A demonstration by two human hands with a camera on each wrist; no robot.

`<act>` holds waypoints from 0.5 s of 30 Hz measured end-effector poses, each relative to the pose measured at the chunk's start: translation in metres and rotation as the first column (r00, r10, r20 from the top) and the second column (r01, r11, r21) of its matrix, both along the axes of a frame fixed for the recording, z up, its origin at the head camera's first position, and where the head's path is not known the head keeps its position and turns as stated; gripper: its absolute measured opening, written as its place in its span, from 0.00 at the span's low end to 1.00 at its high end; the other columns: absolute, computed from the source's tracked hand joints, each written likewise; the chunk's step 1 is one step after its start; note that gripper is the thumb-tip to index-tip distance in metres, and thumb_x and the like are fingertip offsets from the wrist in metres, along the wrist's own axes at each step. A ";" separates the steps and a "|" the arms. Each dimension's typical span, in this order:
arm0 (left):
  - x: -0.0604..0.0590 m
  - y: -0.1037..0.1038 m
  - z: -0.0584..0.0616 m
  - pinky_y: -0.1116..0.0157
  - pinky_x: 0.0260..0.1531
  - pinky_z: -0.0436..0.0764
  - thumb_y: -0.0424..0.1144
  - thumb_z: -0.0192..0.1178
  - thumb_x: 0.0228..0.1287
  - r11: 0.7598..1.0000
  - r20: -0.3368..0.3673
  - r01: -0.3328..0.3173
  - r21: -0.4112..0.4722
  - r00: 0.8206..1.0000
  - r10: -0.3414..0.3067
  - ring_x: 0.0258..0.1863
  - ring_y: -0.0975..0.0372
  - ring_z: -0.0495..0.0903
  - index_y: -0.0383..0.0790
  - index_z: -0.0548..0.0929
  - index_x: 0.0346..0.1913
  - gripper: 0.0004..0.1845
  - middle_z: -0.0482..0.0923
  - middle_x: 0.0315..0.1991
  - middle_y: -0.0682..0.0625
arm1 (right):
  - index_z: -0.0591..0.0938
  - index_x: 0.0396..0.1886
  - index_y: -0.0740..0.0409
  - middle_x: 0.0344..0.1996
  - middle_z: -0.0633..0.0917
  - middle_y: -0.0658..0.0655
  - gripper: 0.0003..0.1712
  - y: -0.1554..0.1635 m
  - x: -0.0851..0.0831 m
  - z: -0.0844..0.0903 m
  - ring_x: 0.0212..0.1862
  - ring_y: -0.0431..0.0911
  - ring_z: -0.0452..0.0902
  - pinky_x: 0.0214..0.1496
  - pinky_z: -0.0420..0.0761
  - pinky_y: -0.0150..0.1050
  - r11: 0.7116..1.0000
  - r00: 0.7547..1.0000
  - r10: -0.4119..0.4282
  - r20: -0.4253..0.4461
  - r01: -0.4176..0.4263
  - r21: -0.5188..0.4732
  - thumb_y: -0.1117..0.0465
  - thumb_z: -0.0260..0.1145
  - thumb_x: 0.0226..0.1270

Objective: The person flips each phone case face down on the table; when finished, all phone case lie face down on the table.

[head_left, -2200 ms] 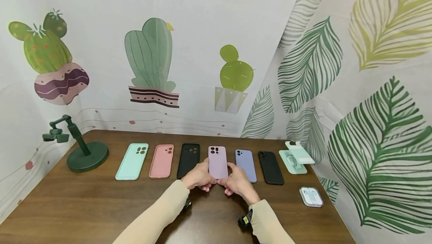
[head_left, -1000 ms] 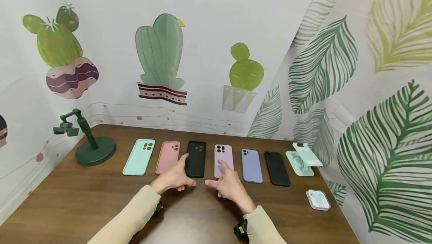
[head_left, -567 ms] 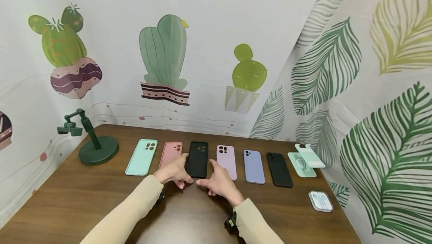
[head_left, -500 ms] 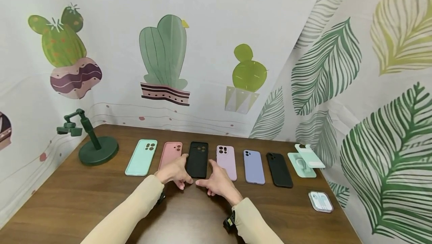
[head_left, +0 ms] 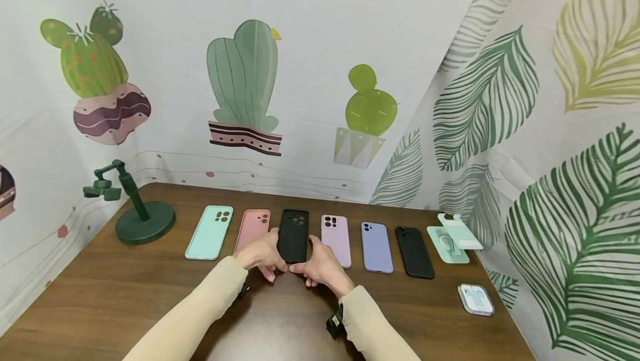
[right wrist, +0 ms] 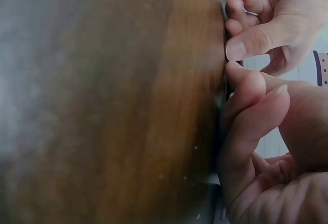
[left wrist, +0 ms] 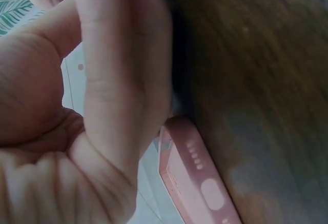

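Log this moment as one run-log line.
left hand: grips black case near end | right hand: grips same end | case: on table, between pink case and lilac case

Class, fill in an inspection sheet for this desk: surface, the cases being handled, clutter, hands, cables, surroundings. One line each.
Surface: brown wooden table, bare near edge.
Job's things: black case, third in a row of six, lying flat; pink case to its left, lilac case to its right.
Clutter: green stand far left; mint holder and earphone box far right.
Hands: left hand and right hand grip the black case's near end, thumbs meeting.
Cables: nothing seen.
Surroundings: cactus-print backdrop, leaf-print curtain.
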State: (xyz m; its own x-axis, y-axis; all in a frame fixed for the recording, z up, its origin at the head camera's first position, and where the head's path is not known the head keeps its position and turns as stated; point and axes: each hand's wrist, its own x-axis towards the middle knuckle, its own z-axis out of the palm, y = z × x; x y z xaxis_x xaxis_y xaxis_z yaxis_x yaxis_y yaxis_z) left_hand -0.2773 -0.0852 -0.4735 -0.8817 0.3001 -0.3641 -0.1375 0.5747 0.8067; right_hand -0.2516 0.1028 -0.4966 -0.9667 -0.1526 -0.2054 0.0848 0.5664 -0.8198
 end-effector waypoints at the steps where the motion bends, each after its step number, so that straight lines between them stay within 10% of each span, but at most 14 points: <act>1: -0.001 0.000 0.000 0.59 0.20 0.91 0.21 0.78 0.52 1.000 0.004 0.000 0.000 1.000 0.000 0.15 0.57 0.83 0.27 0.61 0.78 0.52 0.84 0.27 0.38 | 0.58 0.86 0.67 0.14 0.81 0.53 0.60 0.000 -0.001 0.000 0.10 0.39 0.75 0.12 0.79 0.32 1.000 1.000 0.000 0.005 0.001 -0.003 0.62 0.84 0.62; 15: -0.003 -0.001 -0.007 0.59 0.20 0.91 0.24 0.76 0.59 1.000 0.011 -0.009 0.027 1.000 0.009 0.15 0.58 0.82 0.29 0.52 0.85 0.56 0.79 0.24 0.41 | 0.58 0.86 0.68 0.13 0.80 0.52 0.59 -0.001 -0.004 -0.002 0.09 0.38 0.74 0.13 0.81 0.34 1.000 1.000 -0.005 0.006 0.005 -0.025 0.62 0.83 0.63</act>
